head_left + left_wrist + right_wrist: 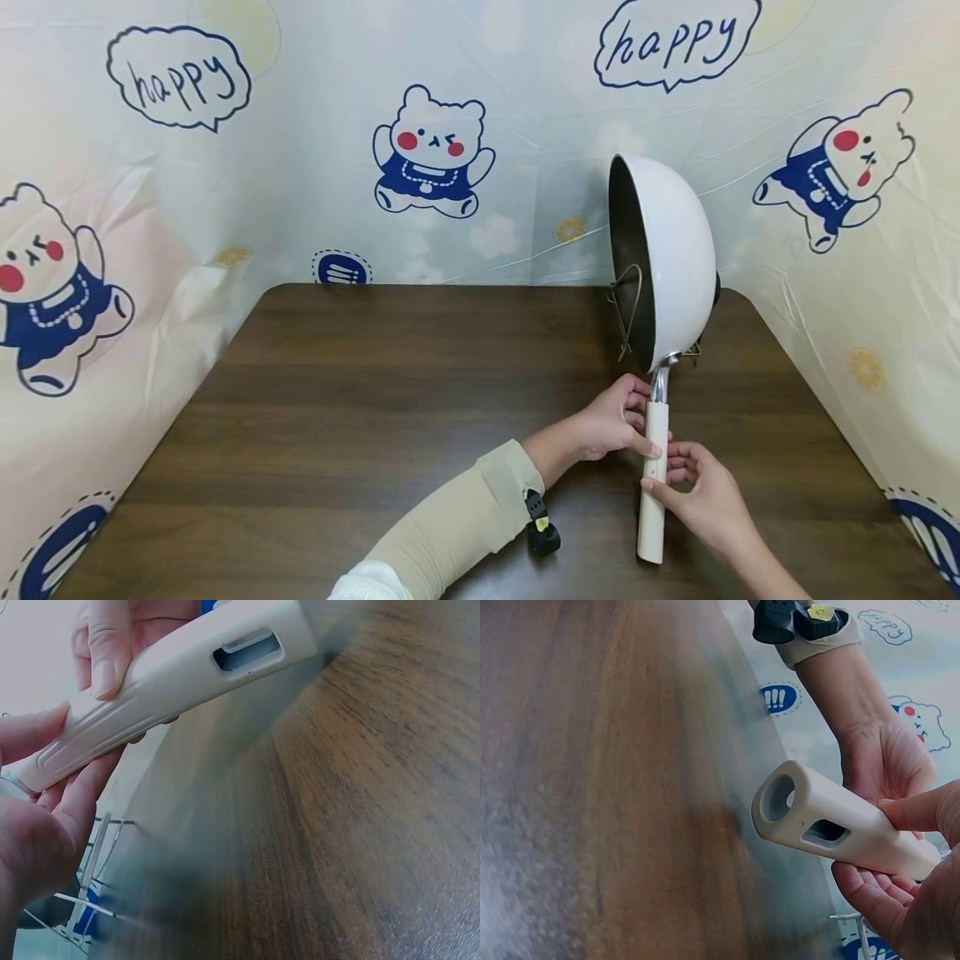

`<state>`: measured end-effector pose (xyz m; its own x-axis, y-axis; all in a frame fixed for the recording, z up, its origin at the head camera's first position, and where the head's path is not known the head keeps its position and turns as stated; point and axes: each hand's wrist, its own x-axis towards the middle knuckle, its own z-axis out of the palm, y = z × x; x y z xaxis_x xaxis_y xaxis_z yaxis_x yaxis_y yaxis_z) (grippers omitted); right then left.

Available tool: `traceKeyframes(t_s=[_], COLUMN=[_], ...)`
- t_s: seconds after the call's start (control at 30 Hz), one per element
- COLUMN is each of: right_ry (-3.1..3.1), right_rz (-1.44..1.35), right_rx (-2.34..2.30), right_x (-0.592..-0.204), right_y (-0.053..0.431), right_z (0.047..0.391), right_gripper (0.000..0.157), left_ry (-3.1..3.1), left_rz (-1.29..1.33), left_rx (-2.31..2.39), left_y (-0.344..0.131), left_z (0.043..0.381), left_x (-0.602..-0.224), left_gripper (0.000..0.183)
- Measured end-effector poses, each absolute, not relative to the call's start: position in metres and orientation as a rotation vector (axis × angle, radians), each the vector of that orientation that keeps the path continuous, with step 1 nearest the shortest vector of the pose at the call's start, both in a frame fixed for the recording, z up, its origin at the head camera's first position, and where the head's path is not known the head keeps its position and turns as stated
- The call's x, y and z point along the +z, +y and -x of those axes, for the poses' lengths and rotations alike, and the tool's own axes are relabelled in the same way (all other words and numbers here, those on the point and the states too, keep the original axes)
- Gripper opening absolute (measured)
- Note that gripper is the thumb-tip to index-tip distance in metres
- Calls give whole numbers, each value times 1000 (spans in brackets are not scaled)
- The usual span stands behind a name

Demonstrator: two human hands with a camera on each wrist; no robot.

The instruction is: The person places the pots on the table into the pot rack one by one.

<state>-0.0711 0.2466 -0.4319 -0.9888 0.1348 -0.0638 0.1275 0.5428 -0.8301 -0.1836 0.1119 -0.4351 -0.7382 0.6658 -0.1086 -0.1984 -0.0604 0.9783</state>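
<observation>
A deep frying pan (678, 250) with a white outside and dark inside stands on edge at the right of the table, its opening facing left. Its cream handle (654, 529) points toward me. My left hand (611, 421) grips the handle's upper part, thumb on top and fingers beneath. Just below it, my right hand (708, 496) pinches the handle from the right. The handle end (780, 799), with a slot and a round opening, shows in the right wrist view. A thin wire rack (633, 308) stands at the pan's lower edge, partly hidden by it.
The brown wooden table (390, 400) is bounded at the back and sides by a printed cloth (525, 100) with bears. A black wrist camera (542, 533) sits on my left sleeve. More of the rack's wires (90, 877) show in the left wrist view.
</observation>
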Motion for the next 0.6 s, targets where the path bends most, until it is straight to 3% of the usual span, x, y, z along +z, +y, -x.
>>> traceKeyframes(t_s=[0.6], right_ry=[-2751], right_rz=[221], right_rx=[1511], right_x=[-435], right_y=[249], right_z=[86], right_gripper=[52], left_ry=[1671], left_rz=[-513], left_rx=[1819], left_y=[113], left_z=[196], left_x=[-437], left_gripper=[69])
